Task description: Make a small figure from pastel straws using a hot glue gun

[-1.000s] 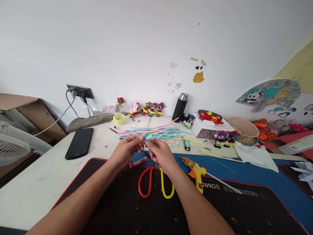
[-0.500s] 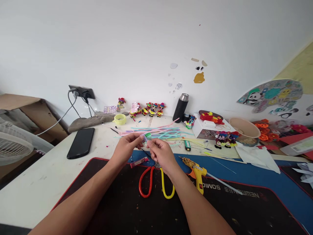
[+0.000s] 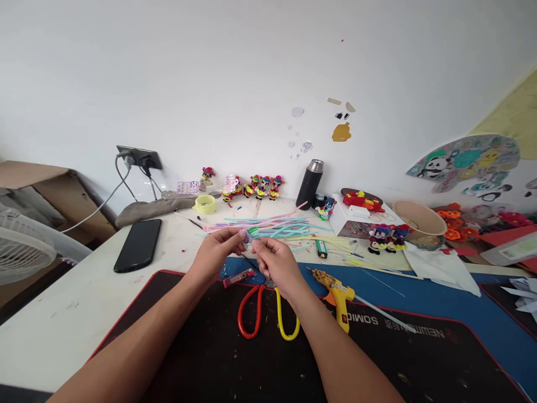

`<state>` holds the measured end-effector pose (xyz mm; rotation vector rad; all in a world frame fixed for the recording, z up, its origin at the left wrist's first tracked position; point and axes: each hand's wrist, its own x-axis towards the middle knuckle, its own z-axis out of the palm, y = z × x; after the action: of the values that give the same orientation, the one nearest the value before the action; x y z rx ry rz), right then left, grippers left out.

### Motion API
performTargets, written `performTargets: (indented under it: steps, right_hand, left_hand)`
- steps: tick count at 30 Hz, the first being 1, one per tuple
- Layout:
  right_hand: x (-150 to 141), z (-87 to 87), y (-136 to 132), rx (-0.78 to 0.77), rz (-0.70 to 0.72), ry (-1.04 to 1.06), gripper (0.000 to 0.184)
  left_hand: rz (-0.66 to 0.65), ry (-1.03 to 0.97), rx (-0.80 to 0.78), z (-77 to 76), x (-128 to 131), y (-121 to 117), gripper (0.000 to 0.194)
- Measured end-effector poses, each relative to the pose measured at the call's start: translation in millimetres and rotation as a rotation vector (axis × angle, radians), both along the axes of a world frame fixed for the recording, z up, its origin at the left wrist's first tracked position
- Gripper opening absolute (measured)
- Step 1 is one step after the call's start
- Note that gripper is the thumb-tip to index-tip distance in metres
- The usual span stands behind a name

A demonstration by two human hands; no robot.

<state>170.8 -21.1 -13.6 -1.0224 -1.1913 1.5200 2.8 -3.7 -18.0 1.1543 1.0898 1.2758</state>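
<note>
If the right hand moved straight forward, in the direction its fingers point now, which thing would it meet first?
Probably the small purple-and-green fuzzy piece, directly before the right hand; just beyond is the left hand, pinching it. The exact depth is hard to judge.

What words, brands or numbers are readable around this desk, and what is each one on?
"SOMIC", upside down on the black desk mat.
"NEWMEN", upside down farther right on the same mat; its letters are slightly blurred.
Too small or blurred to read: the mark between those words, and the print on the red packet and the clear plastic container.
No numbers are legible.
</note>
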Motion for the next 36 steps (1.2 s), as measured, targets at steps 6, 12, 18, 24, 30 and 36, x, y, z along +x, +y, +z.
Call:
performTargets:
  steps: [6, 12, 18, 24, 30, 36]
  right_hand:
    - [0.2, 2.0, -1.4, -0.009, -0.003, 0.006, 0.040]
    - [0.0, 4.1, -1.9, -0.001, -0.023, 0.004, 0.039]
    - [-0.2, 0.9, -0.4, -0.005, -0.032, -0.020, 0.040]
    - [0.6, -12.3, 4.6, 0.083, -0.062, -0.172, 0.038]
    - [2.4, -13.1, 3.4, 0.199, -0.171, -0.385, 0.030]
    - [2.5, -6.8, 0.9, 0.278, -0.270, -0.310, 0.029]
  left_hand:
    - [0.033, 0.087, 0.041, 2.0, -0.8, -0.5, 0.035]
    - [0.098, 0.142, 0.086, 7.8, 0.7, -2.5, 0.039]
    - [0.161, 0.151, 0.124, 9.0, -2.4, -3.2, 0.038]
    - [0.242, 0.188, 0.172, 9.6, -3.2, -4.3, 0.039]
    - [0.295, 0.194, 0.195, 11.6, -4.3, -5.1, 0.040]
    - [0.297, 0.304, 0.227, 6.8, -4.3, -5.2, 0.034]
